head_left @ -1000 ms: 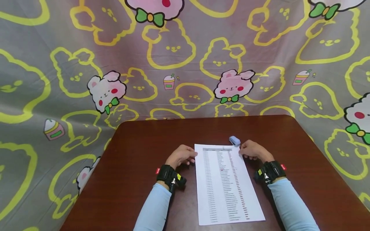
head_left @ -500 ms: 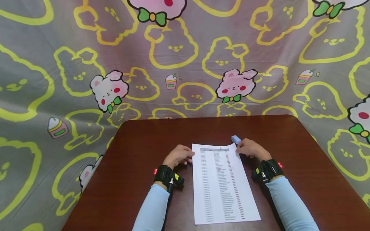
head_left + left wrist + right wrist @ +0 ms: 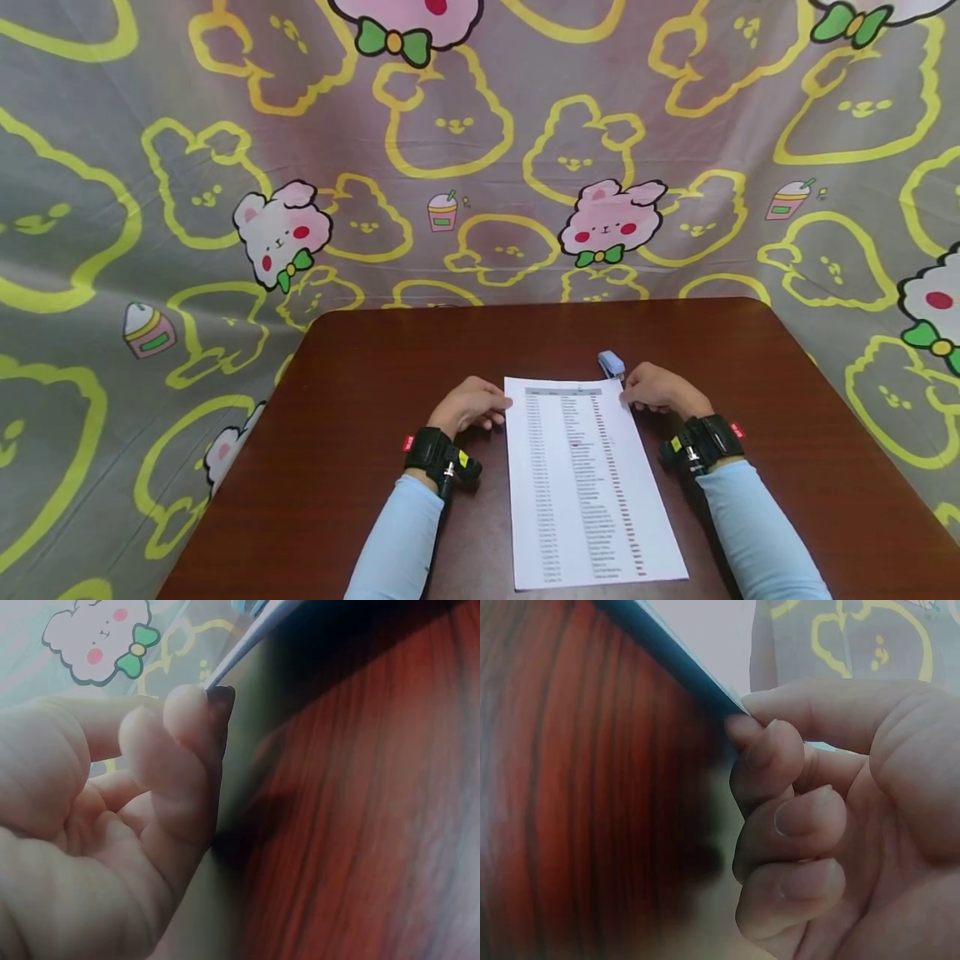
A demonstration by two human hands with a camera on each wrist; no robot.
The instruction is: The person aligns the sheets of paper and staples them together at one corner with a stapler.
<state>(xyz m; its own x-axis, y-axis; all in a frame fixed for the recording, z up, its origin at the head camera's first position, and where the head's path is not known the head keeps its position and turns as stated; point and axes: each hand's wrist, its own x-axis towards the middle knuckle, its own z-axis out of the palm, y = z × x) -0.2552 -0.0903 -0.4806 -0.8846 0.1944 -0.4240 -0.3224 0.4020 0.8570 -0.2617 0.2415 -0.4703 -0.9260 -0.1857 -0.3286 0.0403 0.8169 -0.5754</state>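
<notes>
A white sheet of paper (image 3: 585,492) printed with columns of small text is held between the two hands, above the tabletop. My left hand (image 3: 471,404) pinches its upper left edge; in the left wrist view the edge meets the thumb and fingertip of that hand (image 3: 150,780). On the opposite side my right hand (image 3: 663,390) pinches the upper right edge, and the right wrist view shows the paper edge (image 3: 697,667) between thumb and forefinger of the hand (image 3: 817,810). Just behind the top right corner lies a light blue stapler (image 3: 611,363), close to the right fingertips.
The dark brown wooden table (image 3: 390,358) extends around the paper on all sides. A grey curtain (image 3: 480,150) with yellow outlines and cartoon rabbits hangs behind it. Black cameras are strapped to both wrists.
Half a second ago the paper shifted slightly left and its top right corner bent up. Now it is back to the right and its top edge lies straighter. Both hands keep their pinch.
</notes>
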